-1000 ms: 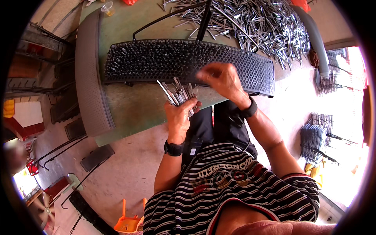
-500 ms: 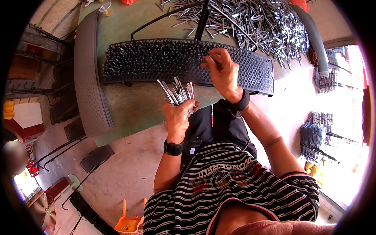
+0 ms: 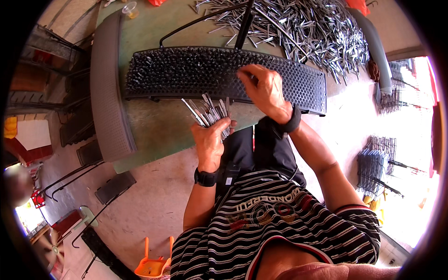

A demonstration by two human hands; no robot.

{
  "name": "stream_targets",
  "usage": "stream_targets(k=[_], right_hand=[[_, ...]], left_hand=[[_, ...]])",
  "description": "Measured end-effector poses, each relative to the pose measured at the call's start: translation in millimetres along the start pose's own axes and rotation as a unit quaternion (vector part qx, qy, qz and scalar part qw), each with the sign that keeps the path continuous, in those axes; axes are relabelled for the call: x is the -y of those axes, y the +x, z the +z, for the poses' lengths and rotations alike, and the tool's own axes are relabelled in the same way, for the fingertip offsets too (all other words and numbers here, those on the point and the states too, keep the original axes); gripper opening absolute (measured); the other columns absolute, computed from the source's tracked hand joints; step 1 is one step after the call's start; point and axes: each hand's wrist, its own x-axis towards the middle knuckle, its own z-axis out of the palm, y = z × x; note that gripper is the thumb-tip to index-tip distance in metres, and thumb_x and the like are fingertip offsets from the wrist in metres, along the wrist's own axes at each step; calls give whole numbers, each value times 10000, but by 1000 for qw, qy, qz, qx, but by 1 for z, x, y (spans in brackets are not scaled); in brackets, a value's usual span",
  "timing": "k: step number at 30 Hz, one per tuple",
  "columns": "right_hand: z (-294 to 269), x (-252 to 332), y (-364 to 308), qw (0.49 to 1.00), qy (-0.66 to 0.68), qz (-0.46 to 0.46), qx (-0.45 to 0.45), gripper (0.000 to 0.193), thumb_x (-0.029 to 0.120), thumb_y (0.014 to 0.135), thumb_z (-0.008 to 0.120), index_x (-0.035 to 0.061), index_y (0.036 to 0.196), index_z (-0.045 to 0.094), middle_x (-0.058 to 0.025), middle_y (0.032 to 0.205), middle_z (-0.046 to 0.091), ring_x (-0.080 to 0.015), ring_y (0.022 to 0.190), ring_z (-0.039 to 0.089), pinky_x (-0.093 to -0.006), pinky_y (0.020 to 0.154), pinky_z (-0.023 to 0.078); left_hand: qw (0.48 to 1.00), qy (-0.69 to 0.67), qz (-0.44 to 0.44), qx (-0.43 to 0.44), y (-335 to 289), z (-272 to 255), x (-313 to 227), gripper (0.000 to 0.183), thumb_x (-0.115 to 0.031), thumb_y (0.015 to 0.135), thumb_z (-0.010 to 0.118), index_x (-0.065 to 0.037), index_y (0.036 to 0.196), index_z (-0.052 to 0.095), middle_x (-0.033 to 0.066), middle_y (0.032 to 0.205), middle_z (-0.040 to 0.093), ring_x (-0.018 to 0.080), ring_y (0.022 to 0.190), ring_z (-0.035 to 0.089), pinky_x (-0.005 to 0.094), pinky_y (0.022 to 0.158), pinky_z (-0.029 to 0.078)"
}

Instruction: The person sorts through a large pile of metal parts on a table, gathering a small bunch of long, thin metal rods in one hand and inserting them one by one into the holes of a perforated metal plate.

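A long black panel (image 3: 305, 88) full of round holes lies across the table. Many short dark pieces stick up out of its left and middle holes, while the holes at its right end show bare. My left hand (image 3: 208, 142) is closed round a bundle of thin metal strips (image 3: 208, 112), just in front of the panel's near edge. Over the middle right of the panel is my right hand (image 3: 267, 91), thumb and fingers bent together in a pinch. Whatever is between those fingertips is hidden. A big heap of similar loose metal strips (image 3: 317, 35) lies beyond the panel.
Black metal bars (image 3: 244, 28) rise behind the panel on the green table (image 3: 154, 140). A curved stack of grey perforated sheets (image 3: 108, 88) lines its left end. At the back left stands a plastic cup (image 3: 130, 10). An orange chair (image 3: 151, 267) is on the floor below.
My right hand has moved slightly down and toward me over the panel, its fingers still pinched. My left hand has barely shifted, and its bundle of strips tilts a little more to the left.
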Motion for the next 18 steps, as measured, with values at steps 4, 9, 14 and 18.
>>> stream_targets(k=[4,9,14,18], right_hand=[[-2,0,-15,898,278,205,273,118,95,815,633,-22,817,638,-110,670,653,-132,538,624,-256,497,482],[0,1,-11,935,322,149,-6,93,50,840,602,-16,901,575,-78,700,658,-99,596,642,-217,523,496],[16,-11,-8,956,274,57,-90,100,58,859,588,6,924,533,-97,718,665,-125,651,670,-231,551,508],[18,-11,-9,980,183,39,-70,78,43,851,585,20,917,550,-125,718,654,-171,642,671,-265,546,504]], left_hand=[[999,-15,1,28,0,1,3,153,57,732,641,50,881,606,131,791,657,221,613,649,298,506,504],[1000,-2,-16,-9,1,1,2,194,79,729,632,48,914,582,135,786,649,222,583,642,291,485,489],[1000,12,6,-11,3,-1,0,149,87,733,616,43,873,587,116,745,636,220,581,642,288,479,487],[1000,1,5,-20,1,-1,-2,113,90,732,612,49,834,589,113,726,630,223,580,644,297,476,488]])
